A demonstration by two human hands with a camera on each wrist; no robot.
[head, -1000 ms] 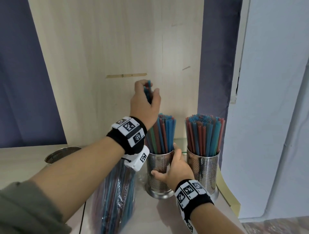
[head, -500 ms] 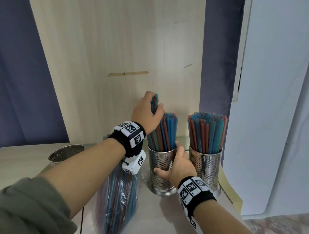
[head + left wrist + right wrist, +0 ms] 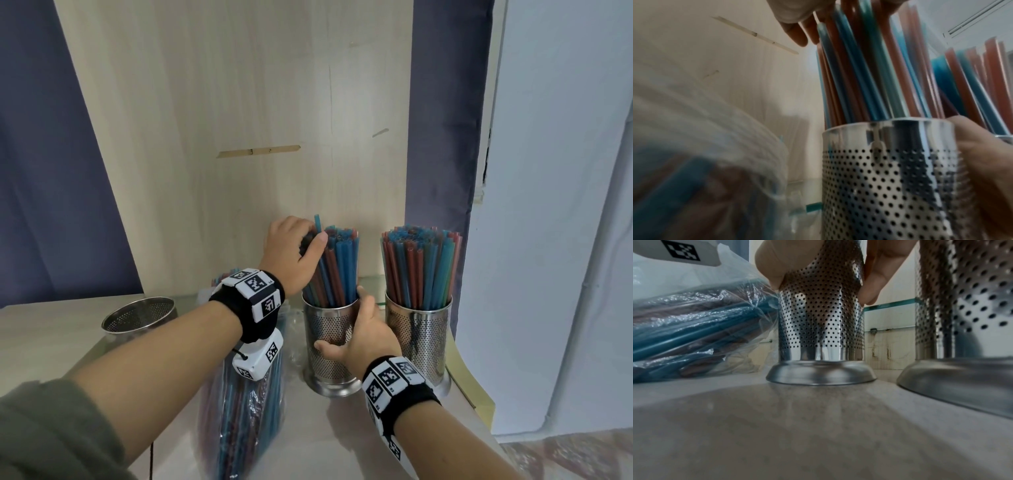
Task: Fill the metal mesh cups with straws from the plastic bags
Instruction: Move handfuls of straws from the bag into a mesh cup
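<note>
Two perforated metal cups stand upright on the table, both packed with blue and red straws. My right hand grips the middle cup around its wall, thumb on the left and fingers round the right side. My left hand holds a small bunch of straws at the top left of that cup, their lower ends down inside it. The right cup stands untouched. A clear plastic bag of straws lies flat to the left of the middle cup, under my left forearm.
A third metal cup stands at the far left with no straws showing. A wooden panel rises right behind the cups. The table's right edge runs close beside the right cup, with a white wall beyond.
My left hand has come down with its bunch of straws, from well above the middle cup to level with the other straw tops. The right hand has kept its hold on the cup.
</note>
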